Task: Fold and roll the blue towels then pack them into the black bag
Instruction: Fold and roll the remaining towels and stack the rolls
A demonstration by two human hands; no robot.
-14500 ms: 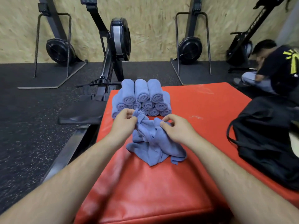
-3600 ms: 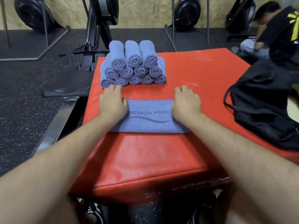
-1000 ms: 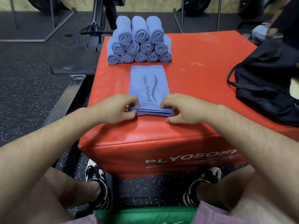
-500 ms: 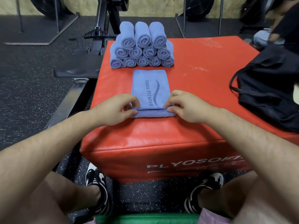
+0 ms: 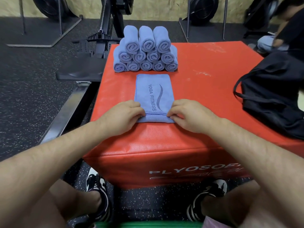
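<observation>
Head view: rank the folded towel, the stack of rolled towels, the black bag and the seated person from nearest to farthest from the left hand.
From the left hand:
1. folded towel, pinched at its near edge.
2. stack of rolled towels, straight ahead, farther back.
3. black bag, across on the right.
4. seated person, beyond the bag, far right.

We note bare red box top (image 5: 205, 99) between the flat towel (image 5: 154, 91) and the black bag (image 5: 271, 99). Ahead, the rolled-towel stack (image 5: 146, 51) blocks the far edge.
</observation>
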